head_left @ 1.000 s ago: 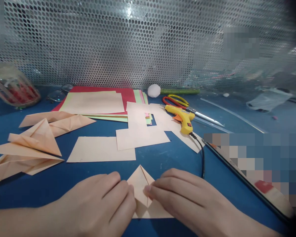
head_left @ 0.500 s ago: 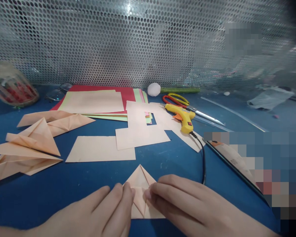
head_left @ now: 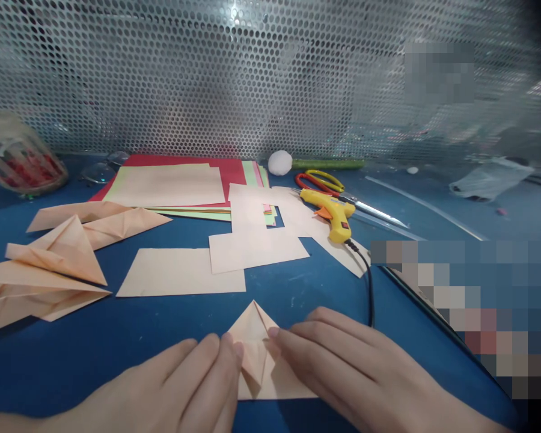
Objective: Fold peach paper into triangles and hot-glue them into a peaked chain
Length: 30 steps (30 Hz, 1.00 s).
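I hold my left hand [head_left: 193, 379] and right hand [head_left: 342, 361] facing each other, backs upward, with only a narrow gap between their fingertips [head_left: 274, 332]. My fingers are bent and bunched close together on both sides, the thumbs mostly hidden. Behind each grip, my bare left forearm [head_left: 31, 422] and right forearm [head_left: 464, 412] angle outward.

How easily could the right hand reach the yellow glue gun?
Likely yes: the right hand is touching the folded paper, but nothing seems to block its way to the glue gun.
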Available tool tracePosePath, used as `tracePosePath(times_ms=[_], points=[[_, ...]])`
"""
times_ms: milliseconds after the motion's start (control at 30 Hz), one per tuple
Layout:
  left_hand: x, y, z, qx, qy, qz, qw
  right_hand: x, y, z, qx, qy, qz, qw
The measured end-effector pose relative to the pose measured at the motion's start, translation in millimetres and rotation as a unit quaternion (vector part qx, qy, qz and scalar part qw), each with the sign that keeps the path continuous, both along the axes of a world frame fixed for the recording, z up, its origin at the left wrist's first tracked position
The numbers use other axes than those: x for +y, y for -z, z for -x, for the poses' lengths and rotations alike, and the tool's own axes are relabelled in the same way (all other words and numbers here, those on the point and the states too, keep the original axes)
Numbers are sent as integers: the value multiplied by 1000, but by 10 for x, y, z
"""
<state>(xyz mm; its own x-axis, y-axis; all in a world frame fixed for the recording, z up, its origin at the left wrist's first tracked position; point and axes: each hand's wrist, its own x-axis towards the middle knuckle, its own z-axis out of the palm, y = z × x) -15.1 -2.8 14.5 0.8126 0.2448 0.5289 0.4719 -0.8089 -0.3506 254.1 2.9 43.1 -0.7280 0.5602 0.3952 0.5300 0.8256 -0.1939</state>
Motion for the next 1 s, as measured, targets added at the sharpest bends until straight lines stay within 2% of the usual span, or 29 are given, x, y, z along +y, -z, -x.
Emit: tracePosePath(times_ms=[100, 233, 367, 433, 567, 633, 867, 1000], points=[[8, -14, -14, 3, -15, 5, 1000, 3, -31, 57, -9, -6, -38, 999], [-2, -63, -91, 78, -45, 22, 996, 18, -175, 114, -36, 14, -116, 992], [-15, -94, -173, 89, -67, 36, 993, 17, -229, 101, -51, -2, -132, 990], [-18, -104, -192, 90, -72, 37, 993, 8, -177, 85, -45, -1, -98, 994], [-11, -119, -194, 92, -72, 37, 992, 6, -23, 78, 37, 53, 70, 995], [-7, -119, -188, 92, -71, 36, 993, 16, 16, 86, 64, 65, 86, 992], [-30, -58, -129, 96, -69, 33, 992, 22, -64, 95, 13, 16, 2, 1000], [-32, -12, -73, 62, -36, 3, 997, 60, -91, 76, -8, -26, -58, 998]])
